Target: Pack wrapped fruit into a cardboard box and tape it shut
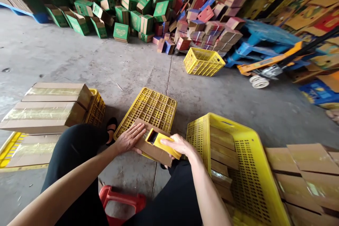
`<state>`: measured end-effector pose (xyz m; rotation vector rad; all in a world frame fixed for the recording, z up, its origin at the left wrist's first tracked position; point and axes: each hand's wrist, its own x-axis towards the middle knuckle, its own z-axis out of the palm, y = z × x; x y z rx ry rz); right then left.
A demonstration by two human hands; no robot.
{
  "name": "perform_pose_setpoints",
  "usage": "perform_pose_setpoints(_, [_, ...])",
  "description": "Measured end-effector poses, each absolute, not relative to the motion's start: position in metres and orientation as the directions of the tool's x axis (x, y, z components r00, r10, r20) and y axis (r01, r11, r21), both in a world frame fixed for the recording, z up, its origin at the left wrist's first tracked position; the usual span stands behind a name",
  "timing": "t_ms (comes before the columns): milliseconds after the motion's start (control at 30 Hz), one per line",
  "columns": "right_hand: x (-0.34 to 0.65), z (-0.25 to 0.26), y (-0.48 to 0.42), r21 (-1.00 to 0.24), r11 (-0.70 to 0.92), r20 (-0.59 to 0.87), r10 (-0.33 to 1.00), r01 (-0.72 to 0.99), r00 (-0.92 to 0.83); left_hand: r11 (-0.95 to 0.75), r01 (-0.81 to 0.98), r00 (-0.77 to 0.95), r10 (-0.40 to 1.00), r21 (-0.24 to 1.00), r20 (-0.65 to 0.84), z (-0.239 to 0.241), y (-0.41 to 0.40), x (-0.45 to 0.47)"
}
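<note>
Concrete floor [87, 60], grey and stained, with a seam running up the middle; stacked and tumbled cartons fill the far side.

Centre: one narrow brown carton [151, 150], slantwise over the near part of a yellow crate [156, 106] that looks upturned, latticed face up. Left hand [130, 137] on the carton's left end: fingers straight, close together, laid flat over the top, not curled round it. Right hand [178, 144] closed about a yellow tape dispenser [161, 141], thumb along its upper side. Dispenser sits over the carton's top face, dark front end towards the left hand; tape itself not distinguishable.

Just around: dark-trousered knees [76, 159] either side; red stool [119, 199] low between them, partly hidden. At right, a large yellow crate [246, 130] with brown cartons [224, 144] packed along its left side; more taped cartons [304, 173] beyond its right wall. At left, long taped cartons [45, 113] on yellow crates, shiny tape along their tops.

Farther off: smaller yellow crate [203, 61], upright, on the floor. Behind it, red and blue boxes [203, 14], some bundled, some loose; green boxes [135, 17] heaped to their left. To the right, blue pallets [270, 35] and an orange pallet jack [272, 60] with a pale wheel, edges blurred.
</note>
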<state>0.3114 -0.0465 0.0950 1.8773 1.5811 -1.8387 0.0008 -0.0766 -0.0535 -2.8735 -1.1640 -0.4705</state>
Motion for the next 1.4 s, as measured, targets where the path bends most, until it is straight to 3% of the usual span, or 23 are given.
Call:
perform_pose_setpoints(200, [0.296, 0.098, -0.042, -0.597, -0.459, -0.754, 0.600, 0.658, -0.265, -0.797, 0.596, 0.756, 0.599, 0.098, 0.264, -0.051, -0.057, -0.022])
perform_pose_setpoints(533, [0.304, 0.095, -0.054, -0.599, -0.463, -0.754, 0.602, 0.653, -0.264, -0.809, 0.572, 0.774, 0.588, 0.139, 0.236, -0.039, -0.076, 0.014])
perform_pose_setpoints(900, [0.325, 0.100, -0.066, -0.591, -0.483, -0.770, 0.577, 0.647, -0.273, -0.809, 0.583, 0.768, 0.580, 0.081, 0.272, -0.045, -0.072, 0.014])
perform_pose_setpoints(1400, [0.307, 0.097, -0.067, -0.623, -0.522, -0.746, 0.621, 0.582, -0.242, -0.866, 0.472, 0.842, 0.498, 0.163, 0.208, -0.044, -0.039, -0.015])
